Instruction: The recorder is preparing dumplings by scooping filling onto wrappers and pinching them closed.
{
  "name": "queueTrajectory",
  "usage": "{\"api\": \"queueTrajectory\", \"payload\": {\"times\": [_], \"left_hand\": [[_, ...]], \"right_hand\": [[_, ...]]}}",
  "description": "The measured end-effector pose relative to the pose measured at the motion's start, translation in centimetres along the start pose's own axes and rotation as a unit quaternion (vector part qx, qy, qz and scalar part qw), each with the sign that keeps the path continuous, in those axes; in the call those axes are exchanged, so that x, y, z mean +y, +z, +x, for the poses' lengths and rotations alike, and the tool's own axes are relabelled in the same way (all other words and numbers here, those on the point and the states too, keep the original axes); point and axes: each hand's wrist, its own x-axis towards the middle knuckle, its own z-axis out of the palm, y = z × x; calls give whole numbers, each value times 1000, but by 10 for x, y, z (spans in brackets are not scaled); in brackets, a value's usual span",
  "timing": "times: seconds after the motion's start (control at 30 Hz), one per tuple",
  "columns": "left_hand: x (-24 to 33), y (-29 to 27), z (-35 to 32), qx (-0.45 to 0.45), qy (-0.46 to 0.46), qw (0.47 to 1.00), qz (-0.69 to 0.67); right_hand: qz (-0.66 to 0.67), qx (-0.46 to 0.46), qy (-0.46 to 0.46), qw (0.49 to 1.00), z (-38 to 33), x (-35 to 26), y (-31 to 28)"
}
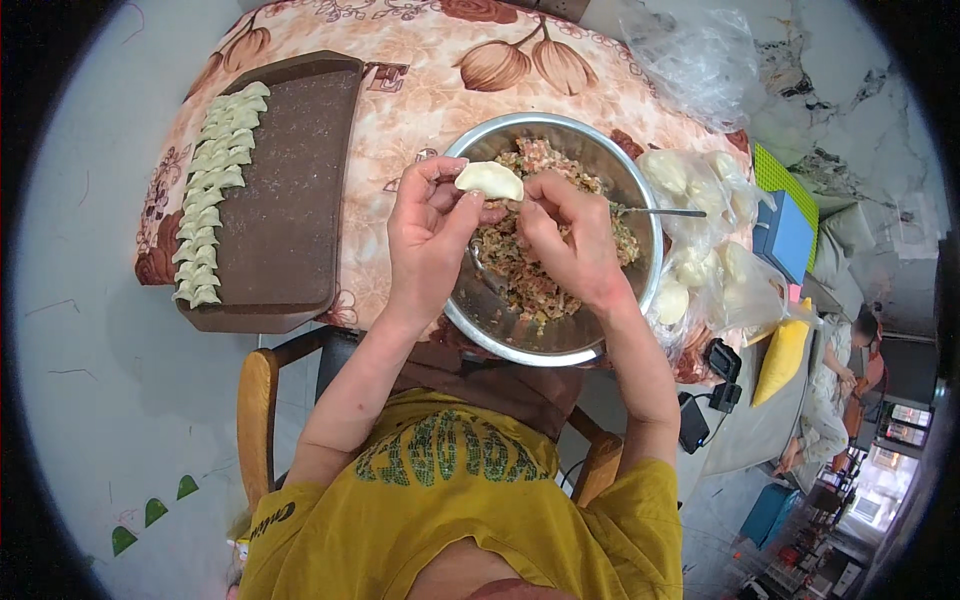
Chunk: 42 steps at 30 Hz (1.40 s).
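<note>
1. Left of the steel bowl (pixel 560 338), a row of dumplings (pixel 208 195) lined a brown tray (pixel 285 190).
2. Over the bowl's left side, the left hand (pixel 430 225), half curled, pinched one end of a pale folded dumpling (pixel 490 181).
3. Above the bowl's filling (pixel 512 278), the right hand (pixel 577 235), nearly closed, pinched the other end (its fingers tucked in).
4. Right of the bowl lay plastic bags (pixel 690 220) of pale rounds.

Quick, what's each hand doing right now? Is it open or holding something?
Left hand: closed, holding the folded dumpling at its left end.
Right hand: closed, thumb and fingers at the dumpling's right end.
</note>
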Motion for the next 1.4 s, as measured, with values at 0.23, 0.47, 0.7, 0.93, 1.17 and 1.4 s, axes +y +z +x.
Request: {"api": "queueTrajectory", "payload": {"times": [0.23,0.47,0.7,0.93,1.17,1.4], "left_hand": [[-2,-2,1,-17,-6,1000,15],[-4,-4,1,-40,-13,999,9],[1,-5,0,-40,-42,998,20],[13,-9,16,-50,-122,989,-71],[84,-95,31,61,-42,986,150],[110,-255,13,159,51,862,478]], "right_hand": [[-50,15,2,999,1,0,0],[-29,27,7,999,-1,7,2],[3,1,26,1000,-2,-4,4],[14,44,30,998,0,-5,0],[71,42,29,996,-4,-14,-6],[49,8,15,999,-3,-16,-5]]}}
